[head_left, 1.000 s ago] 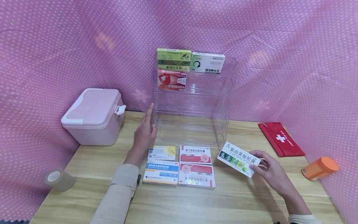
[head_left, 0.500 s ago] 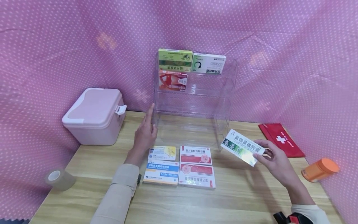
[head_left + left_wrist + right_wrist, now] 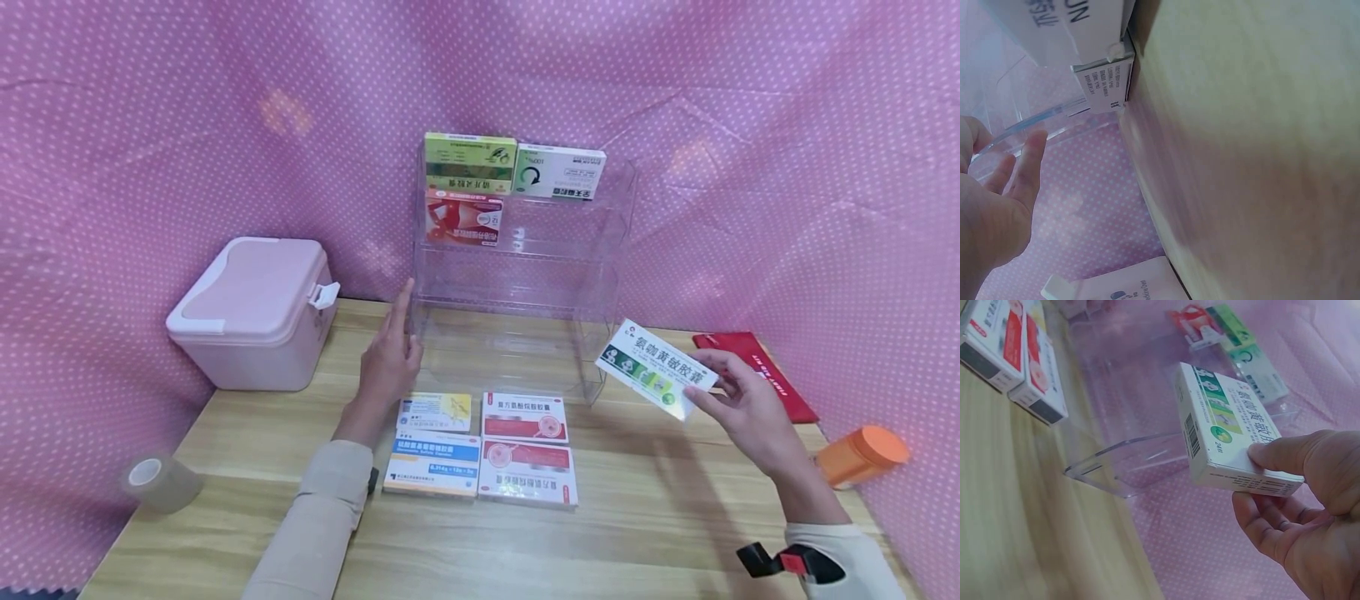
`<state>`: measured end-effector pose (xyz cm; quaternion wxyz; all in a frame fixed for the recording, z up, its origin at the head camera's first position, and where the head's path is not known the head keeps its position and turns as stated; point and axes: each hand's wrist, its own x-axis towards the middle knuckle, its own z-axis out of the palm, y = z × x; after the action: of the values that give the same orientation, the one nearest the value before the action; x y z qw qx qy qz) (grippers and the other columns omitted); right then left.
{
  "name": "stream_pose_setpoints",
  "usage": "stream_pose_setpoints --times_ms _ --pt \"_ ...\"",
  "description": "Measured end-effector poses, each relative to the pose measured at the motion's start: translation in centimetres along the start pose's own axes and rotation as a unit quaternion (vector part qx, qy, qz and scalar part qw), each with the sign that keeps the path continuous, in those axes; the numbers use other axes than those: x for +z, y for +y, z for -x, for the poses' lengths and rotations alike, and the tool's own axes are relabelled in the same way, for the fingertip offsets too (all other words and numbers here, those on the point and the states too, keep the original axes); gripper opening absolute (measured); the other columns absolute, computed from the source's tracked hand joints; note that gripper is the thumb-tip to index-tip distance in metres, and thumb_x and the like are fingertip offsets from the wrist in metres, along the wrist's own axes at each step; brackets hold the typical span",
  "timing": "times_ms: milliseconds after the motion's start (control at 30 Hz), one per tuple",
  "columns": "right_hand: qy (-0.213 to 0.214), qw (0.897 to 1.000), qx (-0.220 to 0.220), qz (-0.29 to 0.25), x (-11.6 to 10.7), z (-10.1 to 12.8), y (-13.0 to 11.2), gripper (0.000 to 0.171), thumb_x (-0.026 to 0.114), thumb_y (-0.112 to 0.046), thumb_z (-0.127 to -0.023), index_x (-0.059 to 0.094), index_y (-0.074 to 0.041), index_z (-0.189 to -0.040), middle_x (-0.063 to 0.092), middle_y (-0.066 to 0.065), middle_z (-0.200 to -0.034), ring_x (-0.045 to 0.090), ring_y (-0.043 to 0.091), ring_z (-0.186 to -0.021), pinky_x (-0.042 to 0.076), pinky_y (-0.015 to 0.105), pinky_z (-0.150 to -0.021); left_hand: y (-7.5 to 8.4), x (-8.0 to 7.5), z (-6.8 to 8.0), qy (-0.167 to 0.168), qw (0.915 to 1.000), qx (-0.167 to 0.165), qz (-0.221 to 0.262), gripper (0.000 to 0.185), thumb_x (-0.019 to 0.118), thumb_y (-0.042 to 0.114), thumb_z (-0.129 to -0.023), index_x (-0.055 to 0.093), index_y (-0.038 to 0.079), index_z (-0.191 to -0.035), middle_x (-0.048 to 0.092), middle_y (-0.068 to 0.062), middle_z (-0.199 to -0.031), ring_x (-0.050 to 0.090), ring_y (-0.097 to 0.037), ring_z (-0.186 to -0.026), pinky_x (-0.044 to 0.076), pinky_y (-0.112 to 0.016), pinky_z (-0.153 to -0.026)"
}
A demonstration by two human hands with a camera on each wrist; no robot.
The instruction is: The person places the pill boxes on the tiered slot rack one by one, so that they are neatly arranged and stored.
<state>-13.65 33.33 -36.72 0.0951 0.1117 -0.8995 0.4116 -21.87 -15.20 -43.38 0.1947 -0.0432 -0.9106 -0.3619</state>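
Note:
My right hand (image 3: 746, 408) pinches a white and green medicine box (image 3: 656, 369) by its right end, thumb on the printed face and fingers beneath. The box is tilted and held off the table, overlapping the lower right corner of a clear stepped display rack (image 3: 517, 342). In the right wrist view the medicine box (image 3: 1229, 434) shows its barcode side. My left hand (image 3: 388, 358) is at the rack's left side, index finger stretched along it. The left wrist view shows the left hand's fingers (image 3: 1030, 165) straight, right at the clear panel's edge.
Green (image 3: 470, 162), white (image 3: 558, 172) and red (image 3: 464, 220) medicine boxes stand in the rack's upper tiers. Several more boxes (image 3: 527, 473) lie before it. A pink case (image 3: 247, 312) and tape roll (image 3: 161, 482) are left; a red first aid pouch (image 3: 783, 387) and orange bottle (image 3: 862, 454) right.
My right hand has carried the white and green box up and slightly right, away from the table's front. The left hand has stayed at the rack's side.

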Motion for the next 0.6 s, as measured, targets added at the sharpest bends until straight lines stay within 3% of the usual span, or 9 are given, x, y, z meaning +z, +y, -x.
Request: stream_pose_setpoints --times_ms 267,400,600 --pt "0.029 0.998 -0.052 -0.024 -0.9 -1.9 -0.9 0.055 0.075 0.009 -0.093 0.057 0.005 -0.144 0.062 -0.018 -0.116 0.066 -0.012 -0.098 0.057 0.009 -0.077 0.0 0.1 0.0 0.005 1.0000 0.002 0.000 0.099 0.060 0.004 -0.102 0.005 0.046 -0.172 0.033 -0.008 -0.178 0.064 -0.033 -0.085 0.052 -0.042 -0.068" --pt "0.040 0.996 -0.073 -0.034 -1.3 -3.3 -1.6 0.053 0.073 0.013 -0.092 0.057 0.008 -0.142 0.062 -0.017 -0.115 0.066 -0.011 -0.099 0.056 0.008 -0.079 0.0 0.1 0.0 0.006 1.0000 0.001 0.000 0.102 0.061 0.003 -0.102 0.003 0.050 -0.171 0.032 -0.008 -0.178 0.065 -0.034 -0.088 0.053 -0.043 -0.069" --pt "0.051 0.996 -0.070 -0.014 -1.9 -5.6 -3.1 0.052 0.073 0.009 -0.094 0.057 0.006 -0.143 0.061 -0.017 -0.114 0.064 -0.010 -0.098 0.054 0.005 -0.081 0.0 0.1 0.0 0.001 1.0000 -0.002 0.002 0.101 0.059 0.006 -0.103 0.000 0.053 -0.170 0.028 -0.006 -0.180 0.065 -0.035 -0.091 0.056 -0.048 -0.075"
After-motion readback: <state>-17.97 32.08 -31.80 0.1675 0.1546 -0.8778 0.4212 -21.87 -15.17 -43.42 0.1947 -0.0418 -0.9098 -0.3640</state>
